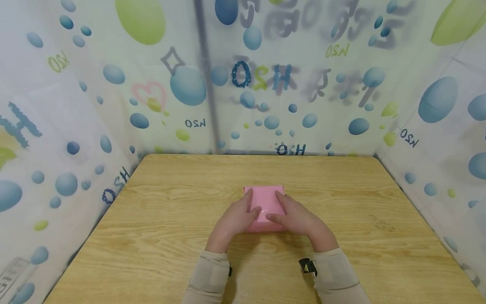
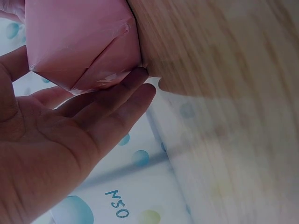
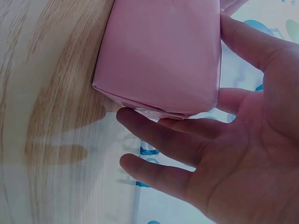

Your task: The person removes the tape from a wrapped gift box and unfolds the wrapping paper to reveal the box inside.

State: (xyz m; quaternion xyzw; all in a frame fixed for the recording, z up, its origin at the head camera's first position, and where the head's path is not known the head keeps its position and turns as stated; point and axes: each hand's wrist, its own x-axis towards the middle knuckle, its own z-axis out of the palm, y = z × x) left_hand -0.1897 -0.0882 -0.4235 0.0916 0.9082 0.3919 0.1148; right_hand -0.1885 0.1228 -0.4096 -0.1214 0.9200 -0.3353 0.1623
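Observation:
A small box wrapped in glossy pink paper [image 1: 267,198] stands on the wooden table, with creased folds on its end in the left wrist view. My left hand [image 1: 238,215] holds its left side, the thumb lying over the top and the fingers along the side. On the opposite side my right hand [image 1: 298,216] grips it the same way, thumb on top. Both wrist views show the fingers against the folded ends, close to the tabletop. The box's underside is hidden.
The light wooden table [image 1: 171,211] reaches back to a patterned curtain [image 1: 273,105] with blue and green dots. Similar curtain walls stand along the left and right edges. A small black device [image 1: 307,267] sits by the right sleeve.

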